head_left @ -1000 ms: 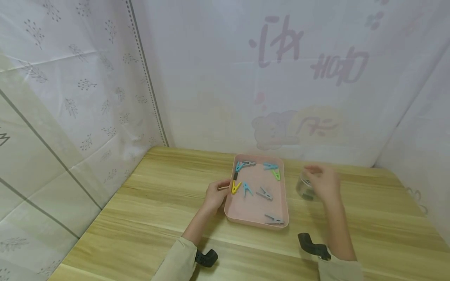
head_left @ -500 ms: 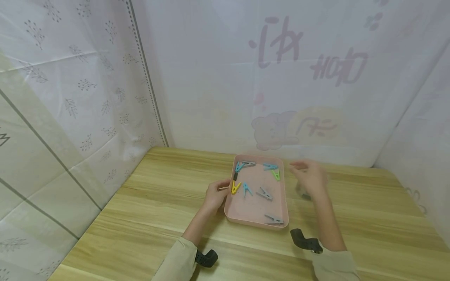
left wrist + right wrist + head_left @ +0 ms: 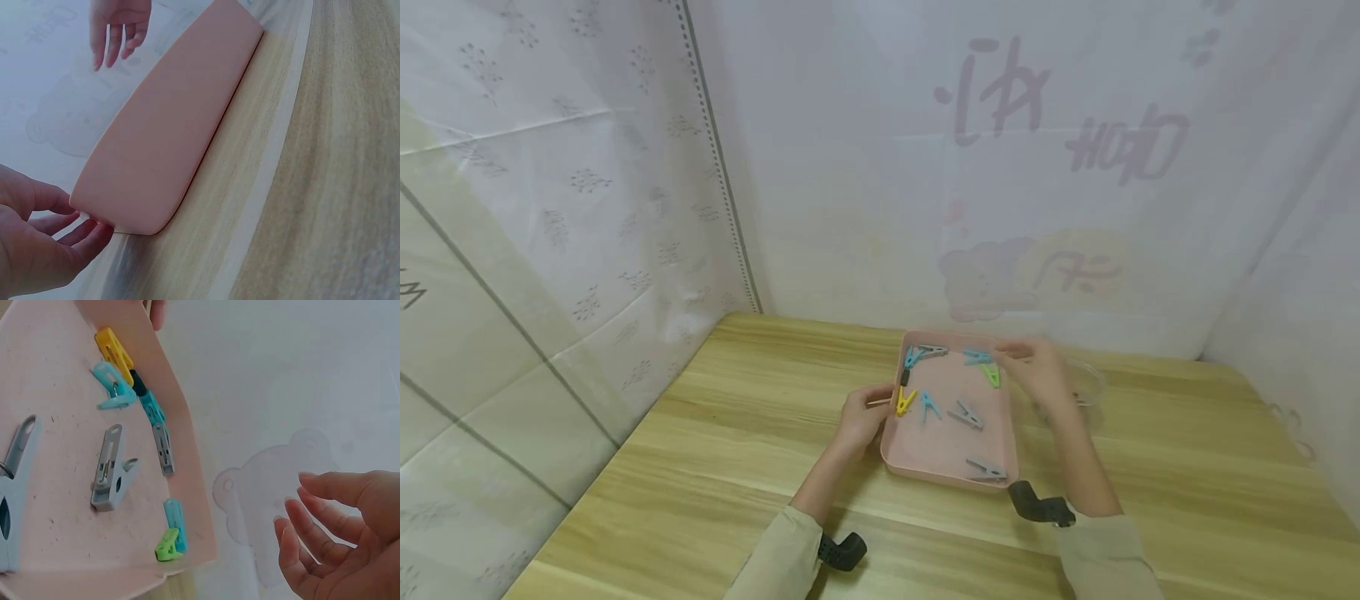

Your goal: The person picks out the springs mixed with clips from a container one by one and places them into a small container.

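Observation:
A pink tray holds several clothespins. My left hand grips its left rim; in the left wrist view the thumb and fingers pinch the wall. My right hand hovers by the far right rim, its fingers loosely bent with nothing between them in the right wrist view. Nearest to it lie a blue clothespin and a green clothespin. Along the left wall are a yellow clothespin, a small black piece and another blue one. Grey clothespins lie in the middle, near right corner and far left.
To the right of the tray, partly behind my right hand and forearm, stands a clear round container with something small and dark inside. The wooden table meets a printed cloth backdrop at its far edge.
My right hand has moved left from above the clear container to the tray's far right rim, uncovering part of the container. The left hand and the tray stay in place.

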Available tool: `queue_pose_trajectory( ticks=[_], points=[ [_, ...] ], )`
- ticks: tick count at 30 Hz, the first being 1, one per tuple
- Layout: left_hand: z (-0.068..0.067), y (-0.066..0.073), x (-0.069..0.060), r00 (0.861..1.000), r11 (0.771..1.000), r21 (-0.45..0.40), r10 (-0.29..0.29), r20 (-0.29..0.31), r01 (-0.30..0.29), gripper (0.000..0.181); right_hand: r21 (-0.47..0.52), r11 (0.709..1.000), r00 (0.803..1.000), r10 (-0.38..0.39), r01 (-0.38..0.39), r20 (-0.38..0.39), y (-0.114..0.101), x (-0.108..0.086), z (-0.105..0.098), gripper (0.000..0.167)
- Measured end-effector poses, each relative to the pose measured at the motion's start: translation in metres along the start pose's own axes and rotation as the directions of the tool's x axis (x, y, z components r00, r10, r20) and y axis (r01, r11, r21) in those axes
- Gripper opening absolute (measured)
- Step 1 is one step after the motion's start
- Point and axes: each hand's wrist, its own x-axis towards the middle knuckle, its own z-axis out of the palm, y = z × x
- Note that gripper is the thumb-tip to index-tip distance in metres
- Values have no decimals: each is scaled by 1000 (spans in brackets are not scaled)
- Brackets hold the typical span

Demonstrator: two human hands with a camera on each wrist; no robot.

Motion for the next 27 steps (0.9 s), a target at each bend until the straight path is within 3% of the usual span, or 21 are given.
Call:
queue_pose_trajectory(
  ticks=[13, 27],
  points=[
    [2, 0, 0, 1000, 1000, -6, 5, -10, -5, 41, 13, 998, 994, 64, -66, 92, -3, 15, 20, 38],
    [2, 0, 0, 1000, 1000, -1, 8, -6, -8, 42, 96, 995, 986, 21, -37, 166, -6, 29, 43, 37]
  ],
)
